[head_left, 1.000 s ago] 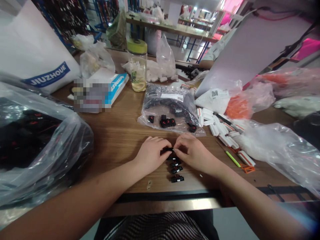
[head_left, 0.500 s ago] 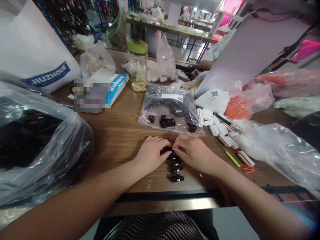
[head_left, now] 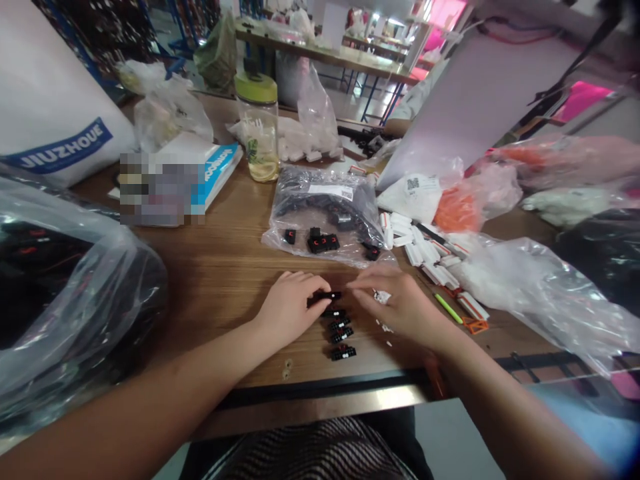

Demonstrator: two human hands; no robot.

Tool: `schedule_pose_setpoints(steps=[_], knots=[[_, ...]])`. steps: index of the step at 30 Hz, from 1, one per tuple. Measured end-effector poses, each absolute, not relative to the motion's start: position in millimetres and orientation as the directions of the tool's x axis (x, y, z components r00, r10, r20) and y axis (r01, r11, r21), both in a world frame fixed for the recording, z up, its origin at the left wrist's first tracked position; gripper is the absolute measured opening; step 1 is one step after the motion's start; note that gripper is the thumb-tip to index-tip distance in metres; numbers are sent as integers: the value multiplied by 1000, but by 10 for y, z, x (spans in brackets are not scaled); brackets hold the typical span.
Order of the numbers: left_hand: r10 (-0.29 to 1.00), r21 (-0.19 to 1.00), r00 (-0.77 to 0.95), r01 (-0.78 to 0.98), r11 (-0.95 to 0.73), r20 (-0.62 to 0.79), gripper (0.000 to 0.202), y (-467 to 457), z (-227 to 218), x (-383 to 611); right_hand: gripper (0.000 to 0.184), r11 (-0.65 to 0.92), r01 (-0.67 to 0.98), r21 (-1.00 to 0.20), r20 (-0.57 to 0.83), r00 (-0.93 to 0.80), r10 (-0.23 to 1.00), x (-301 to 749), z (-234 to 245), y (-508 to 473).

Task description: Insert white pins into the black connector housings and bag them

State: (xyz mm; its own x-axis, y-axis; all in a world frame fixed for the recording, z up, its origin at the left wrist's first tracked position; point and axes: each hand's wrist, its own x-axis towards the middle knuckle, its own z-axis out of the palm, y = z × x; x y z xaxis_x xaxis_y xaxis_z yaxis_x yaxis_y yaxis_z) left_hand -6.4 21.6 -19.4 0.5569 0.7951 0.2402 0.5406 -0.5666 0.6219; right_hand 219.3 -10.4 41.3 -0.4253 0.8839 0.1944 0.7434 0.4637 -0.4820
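Observation:
My left hand (head_left: 293, 300) is closed on a black plastic connector (head_left: 330, 295), with a white dot on the end that faces right. Just to its right, my right hand (head_left: 393, 297) is apart from the connector. Its fingers and thumb point left with a gap between them, and no held object shows. Small white pieces (head_left: 383, 297) lie under that hand, partly hidden by it. Below the left fingertips, several black connectors with white dots (head_left: 343, 333) form a column on the wooden table (head_left: 225, 280).
A clear bag of black parts (head_left: 325, 207) lies beyond my hands. White parts (head_left: 425, 257) and a green pen-like stick (head_left: 449, 309) are to the right. A large bag of black parts (head_left: 75, 287) stands left. A lidded bottle (head_left: 257, 127) and a notebook (head_left: 216, 175) are farther back.
My right hand has drawn away from the connector to the right, uncovering its white-dotted end and white pieces on the table. My left hand still holds the connector. The view has shifted slightly.

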Motion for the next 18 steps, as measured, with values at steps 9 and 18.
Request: schedule_pose_setpoints(steps=[9, 18], knots=[[793, 605, 561, 554, -572, 237, 8, 226, -180, -43, 22, 72, 935, -348, -56, -97, 994, 2988, 303, -538], [787, 597, 569, 552, -582, 241, 8, 231, -189, -62, 21, 36, 947, -319, -23, -46, 999, 3044, 88, -720]])
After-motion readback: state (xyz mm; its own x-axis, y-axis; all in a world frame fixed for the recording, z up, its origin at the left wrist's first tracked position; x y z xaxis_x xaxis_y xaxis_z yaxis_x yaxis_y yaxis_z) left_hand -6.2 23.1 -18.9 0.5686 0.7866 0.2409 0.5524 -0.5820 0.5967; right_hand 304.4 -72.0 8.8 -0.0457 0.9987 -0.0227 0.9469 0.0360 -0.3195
